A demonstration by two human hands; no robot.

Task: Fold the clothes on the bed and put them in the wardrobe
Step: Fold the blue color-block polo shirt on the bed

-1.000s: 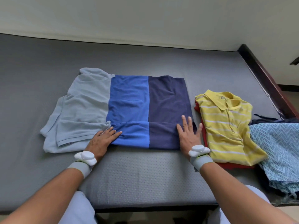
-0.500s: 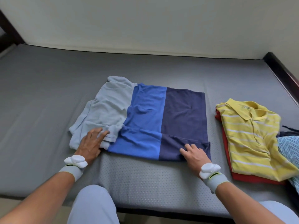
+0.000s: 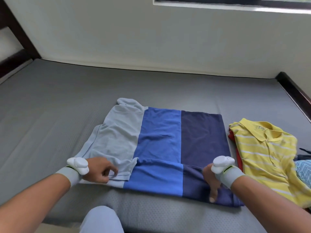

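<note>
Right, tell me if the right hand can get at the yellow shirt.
Probably yes: the right hand grips the blue shirt's hem, and the yellow shirt lies uncovered just beside it.

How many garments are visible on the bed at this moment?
5, perhaps more hidden: blue striped shirt in the middle, yellow polo at its right, red garment beneath the polo, patterned light blue cloth and dark item at the right edge.

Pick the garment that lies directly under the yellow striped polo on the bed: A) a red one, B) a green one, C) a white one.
A: a red garment shows along the left edge beneath the yellow striped polo.
</note>
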